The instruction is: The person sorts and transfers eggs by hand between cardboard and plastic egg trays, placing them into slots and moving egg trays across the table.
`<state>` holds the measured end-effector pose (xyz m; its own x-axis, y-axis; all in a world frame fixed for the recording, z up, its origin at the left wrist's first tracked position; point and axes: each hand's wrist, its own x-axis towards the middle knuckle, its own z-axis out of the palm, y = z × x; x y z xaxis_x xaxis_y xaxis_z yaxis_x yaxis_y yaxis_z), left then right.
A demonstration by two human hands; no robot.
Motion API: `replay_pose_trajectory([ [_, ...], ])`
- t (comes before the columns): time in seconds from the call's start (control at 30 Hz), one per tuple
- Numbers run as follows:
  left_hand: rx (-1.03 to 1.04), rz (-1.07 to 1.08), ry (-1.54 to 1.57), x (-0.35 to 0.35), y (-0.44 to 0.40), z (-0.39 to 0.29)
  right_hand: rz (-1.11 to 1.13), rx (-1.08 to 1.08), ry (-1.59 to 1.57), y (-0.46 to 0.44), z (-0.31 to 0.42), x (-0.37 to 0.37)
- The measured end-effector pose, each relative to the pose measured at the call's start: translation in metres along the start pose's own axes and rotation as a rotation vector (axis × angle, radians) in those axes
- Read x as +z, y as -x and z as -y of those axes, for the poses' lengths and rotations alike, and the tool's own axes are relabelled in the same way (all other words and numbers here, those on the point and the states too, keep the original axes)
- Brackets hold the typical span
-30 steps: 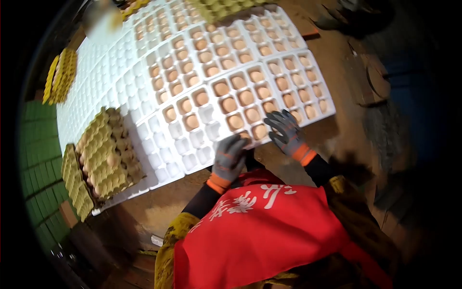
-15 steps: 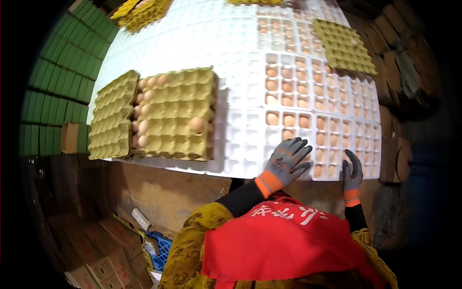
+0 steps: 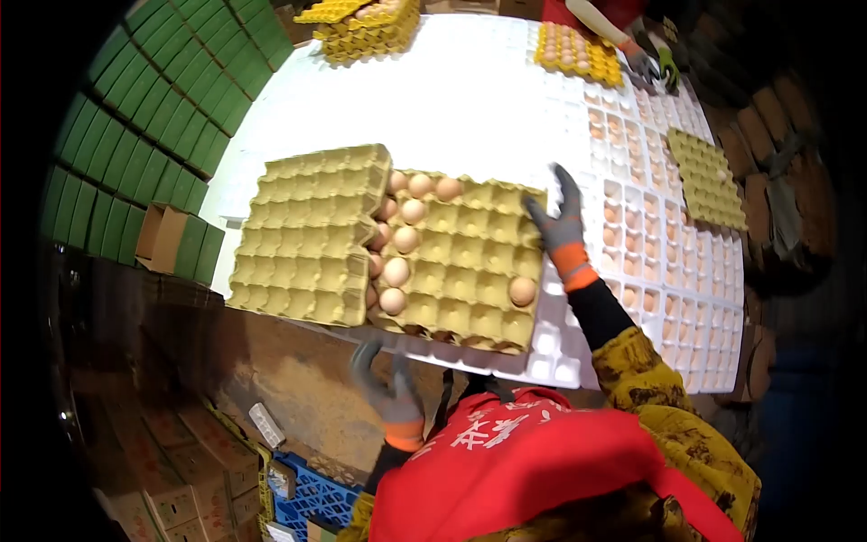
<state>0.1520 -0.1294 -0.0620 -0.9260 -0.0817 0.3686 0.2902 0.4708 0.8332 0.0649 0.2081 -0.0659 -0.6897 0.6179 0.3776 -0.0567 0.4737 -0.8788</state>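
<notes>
My left hand (image 3: pixel 390 390), in a grey and orange glove, is open just below the front edge of the table, near the pulp egg trays. My right hand (image 3: pixel 562 221), gloved alike, has its thumb and fingers spread at the right upper corner of an olive pulp egg tray (image 3: pixel 470 262); whether it touches the tray I cannot tell. That tray holds brown eggs (image 3: pixel 405 239) down its left side and a lone egg (image 3: pixel 523 291) at its lower right. Another olive tray (image 3: pixel 307 235) with bare cups overlaps its left side.
White plastic trays (image 3: pixel 700 330) with eggs cover the table's right side. A co-worker's gloved hands (image 3: pixel 652 68) are at the far end, by a yellow egg tray (image 3: pixel 578 52). Green boxes (image 3: pixel 149 117) stand stacked at left; a blue crate (image 3: pixel 312 501) lies below.
My view has swung left. Both hands have left the white egg trays at right and come to the olive pulp tray, right hand at its far corner, left hand at its near side.
</notes>
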Motion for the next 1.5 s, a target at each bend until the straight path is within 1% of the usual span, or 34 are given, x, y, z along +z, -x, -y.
replay_pose_trajectory([
  [0.07, -0.430, -0.244, 0.162, -0.014, 0.007, 0.043, -0.037, 0.250, -0.109, 0.008, -0.051, -0.007],
  [0.13, -0.444, -0.297, 0.397, -0.030, -0.014, 0.057, 0.010, 0.172, 0.059, 0.028, -0.010, -0.015],
  [0.17, -0.445, -0.324, 0.513, -0.039, -0.024, 0.062, 0.064, 0.096, 0.030, 0.029, 0.010, -0.010],
  [0.2, -0.500, -0.233, 0.583, -0.049, -0.044, 0.064, 0.111, 0.022, -0.003, 0.028, 0.031, -0.001],
  [0.23, -0.549, -0.136, 0.652, -0.058, -0.073, 0.063, 0.206, 0.063, -0.112, 0.026, 0.055, 0.012],
  [0.27, -0.597, -0.042, 0.720, -0.063, -0.096, 0.061, 0.311, -0.083, -0.012, 0.024, 0.070, 0.021],
  [0.33, -0.703, 0.015, 1.009, -0.051, -0.123, 0.055, 0.399, -0.297, 0.082, 0.025, 0.098, 0.044],
  [0.37, -0.671, -0.138, 0.954, -0.040, -0.125, 0.059, 0.436, -0.308, 0.023, 0.028, 0.102, 0.055],
  [0.4, -0.704, -0.227, 0.878, -0.036, -0.127, 0.060, 0.478, -0.289, 0.017, 0.032, 0.109, 0.060],
  [0.47, -0.566, -0.284, 0.822, -0.027, -0.118, 0.085, 0.533, -0.198, -0.074, 0.041, 0.113, 0.060],
  [0.5, -0.678, -0.296, 0.891, -0.035, -0.119, 0.071, 0.542, -0.132, -0.110, 0.045, 0.107, 0.057],
  [0.53, -0.630, -0.321, 0.920, -0.041, -0.126, 0.070, 0.541, -0.076, -0.143, 0.044, 0.100, 0.053],
  [0.6, -0.525, -0.255, 1.098, -0.074, -0.150, 0.066, 0.507, -0.004, -0.125, 0.040, 0.089, 0.038],
  [0.67, -0.417, -0.149, 1.084, -0.110, -0.197, 0.079, 0.458, -0.037, -0.084, 0.036, 0.083, 0.014],
  [0.7, -0.381, -0.122, 1.025, -0.129, -0.225, 0.068, 0.428, 0.007, -0.099, 0.038, 0.081, 0.004],
  [0.73, -0.412, -0.163, 0.995, -0.146, -0.258, 0.096, 0.412, 0.033, -0.069, 0.038, 0.076, -0.008],
  [0.77, -0.281, -0.164, 0.629, -0.160, -0.281, 0.118, 0.388, 0.047, -0.058, 0.040, 0.074, -0.017],
  [0.8, -0.353, -0.206, 0.698, -0.167, -0.313, 0.144, 0.364, 0.057, -0.047, 0.043, 0.072, -0.026],
  [0.83, -0.321, -0.292, 0.549, -0.160, -0.329, 0.143, 0.343, 0.052, -0.037, 0.047, 0.062, -0.034],
  [0.87, -0.391, -0.325, 0.593, -0.156, -0.344, 0.148, 0.325, 0.083, -0.028, 0.052, 0.056, -0.040],
  [0.9, -0.426, -0.254, 0.513, -0.158, -0.354, 0.164, 0.309, 0.119, -0.016, 0.058, 0.051, -0.046],
  [0.93, -0.424, -0.206, 0.653, -0.152, -0.356, 0.175, 0.294, 0.158, -0.002, 0.064, 0.048, -0.053],
  [0.97, -0.430, -0.158, 0.794, -0.147, -0.358, 0.186, 0.339, 0.222, -0.004, 0.067, 0.047, -0.062],
  [1.0, -0.445, -0.109, 0.928, -0.142, -0.360, 0.197, 0.337, 0.218, -0.006, 0.070, 0.048, -0.066],
  [1.07, -0.403, 0.015, 0.849, -0.138, -0.337, 0.204, 0.328, 0.208, 0.026, 0.074, 0.052, -0.075],
  [1.17, -0.488, 0.039, 0.773, -0.130, -0.295, 0.177, 0.256, 0.151, 0.055, 0.078, 0.049, -0.082],
  [1.2, -0.569, 0.041, 0.620, -0.129, -0.284, 0.170, 0.255, 0.143, 0.062, 0.078, 0.047, -0.084],
  [1.23, -0.577, 0.007, 0.446, -0.129, -0.267, 0.153, 0.270, 0.146, 0.076, 0.078, 0.047, -0.085],
  [1.3, -0.359, -0.284, -0.124, -0.143, -0.264, 0.181, 0.297, 0.128, 0.072, 0.077, 0.052, -0.081],
  [1.33, -0.048, -0.537, -0.504, -0.131, -0.243, 0.149, 0.315, 0.123, 0.069, 0.076, 0.054, -0.075],
  [1.37, 0.065, -0.372, -0.283, -0.119, -0.225, 0.095, 0.335, 0.036, 0.106, 0.072, 0.064, -0.066],
  [1.4, 0.173, -0.199, -0.063, -0.104, -0.204, 0.049, 0.367, 0.036, 0.083, 0.069, 0.071, -0.055],
  [1.47, 0.184, 0.355, -0.073, -0.081, -0.163, 0.034, 0.492, -0.002, 0.086, 0.061, 0.093, -0.027],
  [1.5, 0.396, 0.531, -0.194, -0.066, -0.152, 0.008, 0.559, -0.092, 0.102, 0.057, 0.098, -0.011],
])
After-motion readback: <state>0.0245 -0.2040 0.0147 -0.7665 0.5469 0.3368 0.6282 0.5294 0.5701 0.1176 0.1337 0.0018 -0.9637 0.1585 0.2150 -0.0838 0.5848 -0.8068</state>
